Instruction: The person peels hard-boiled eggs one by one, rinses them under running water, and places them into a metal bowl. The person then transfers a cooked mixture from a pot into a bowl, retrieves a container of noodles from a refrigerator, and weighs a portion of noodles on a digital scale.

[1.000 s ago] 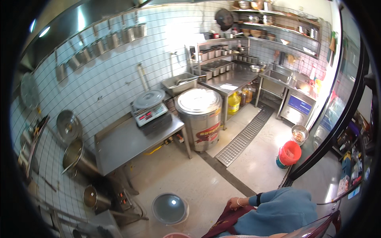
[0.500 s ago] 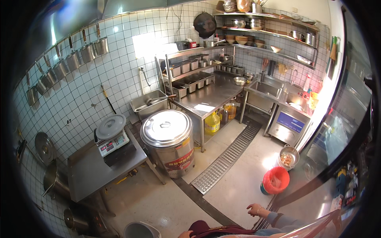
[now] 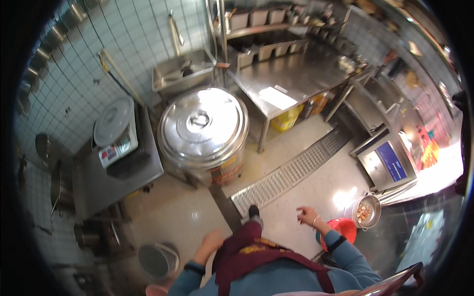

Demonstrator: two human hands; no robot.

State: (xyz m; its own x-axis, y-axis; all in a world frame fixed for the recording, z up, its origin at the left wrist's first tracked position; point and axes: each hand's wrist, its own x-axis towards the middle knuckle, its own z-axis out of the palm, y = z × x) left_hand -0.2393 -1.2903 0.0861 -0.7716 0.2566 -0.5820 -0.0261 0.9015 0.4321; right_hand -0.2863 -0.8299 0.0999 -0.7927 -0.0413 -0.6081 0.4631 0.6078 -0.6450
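Observation:
My right hand (image 3: 307,216) hangs in the air over the floor, left of a red-lined bucket (image 3: 348,232). Its fingers are loosely bent and apart, with nothing in them; a thin band circles the wrist. My left hand (image 3: 212,241) is at my left side by the maroon apron (image 3: 249,244), blurred by motion, so its fingers cannot be made out. In front of me stands a big steel drum with a shiny round lid (image 3: 200,120); neither hand touches it. One of my feet (image 3: 254,212) shows near a metal floor grate (image 3: 284,180).
On the left, a steel table (image 3: 94,190) bears a scale (image 3: 118,148) with a grey lid on top. A grey bucket (image 3: 158,259) stands on the floor below. Ahead is a steel counter (image 3: 296,74). At right are a blue-panelled machine (image 3: 390,160) and a pail of scraps (image 3: 365,212).
My view has tilted down and moved nearer the drum and grate. My left forearm and one foot have come into view. My right hand stays empty.

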